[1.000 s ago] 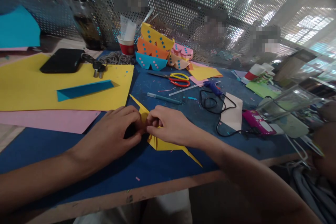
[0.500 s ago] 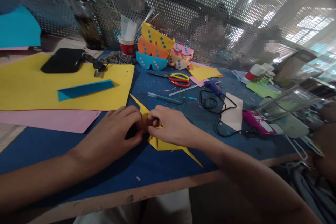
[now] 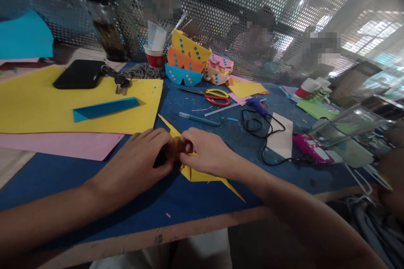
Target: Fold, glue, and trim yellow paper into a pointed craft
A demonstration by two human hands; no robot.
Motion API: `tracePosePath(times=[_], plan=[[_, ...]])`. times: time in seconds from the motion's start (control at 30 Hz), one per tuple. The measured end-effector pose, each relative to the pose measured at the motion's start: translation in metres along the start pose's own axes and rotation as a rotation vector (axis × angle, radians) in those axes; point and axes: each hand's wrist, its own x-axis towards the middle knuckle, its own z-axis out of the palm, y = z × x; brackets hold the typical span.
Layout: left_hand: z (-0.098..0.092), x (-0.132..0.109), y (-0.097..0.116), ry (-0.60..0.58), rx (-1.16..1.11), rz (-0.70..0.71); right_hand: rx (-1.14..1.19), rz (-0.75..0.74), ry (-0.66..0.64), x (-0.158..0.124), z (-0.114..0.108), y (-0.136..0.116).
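A folded yellow paper piece [image 3: 205, 175] lies on the blue table [image 3: 126, 193] near its front edge, with narrow points sticking out at upper left and lower right. My left hand [image 3: 148, 153] is closed in a pinch at its left side, thumb and fingers together on the paper. Curled fingers of my right hand [image 3: 202, 151] pinch the same piece from above, right beside the left fingertips. Both sets of fingertips meet and hide the part of the paper between them.
Blue folded strip [image 3: 105, 109] on yellow sheet [image 3: 41, 113]; phone [image 3: 77, 74] and keys [image 3: 120, 84] behind. Scissors [image 3: 216, 96], pen [image 3: 198, 119], paper crowns [image 3: 184, 75], red cup [image 3: 154, 56] ahead. Glue gun [image 3: 257, 106], cord, pink box [image 3: 312, 148], clear container [image 3: 347, 124] at right.
The view has shifted slightly, so everything sits a little lower and further right. Both hands keep their pinch on the yellow paper, with hardly any visible movement.
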Motion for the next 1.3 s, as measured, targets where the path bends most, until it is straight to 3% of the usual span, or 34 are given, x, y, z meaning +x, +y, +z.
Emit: tracePosePath(times=[0.2,0.97,1.3], plan=[[-0.0044,0.0035,0.0024,-0.012,-0.117,-0.06,0.025,0.008,-0.005,0.0001,0.0021,0.0015],[-0.0023,0.0045,0.002,-0.003,-0.068,-0.02,-0.011,0.046,0.017,-0.0002,0.0023,-0.0063],[-0.0022,0.0059,0.0072,-0.01,-0.034,-0.075,-0.003,0.046,0.021,-0.0003,0.003,-0.0036]])
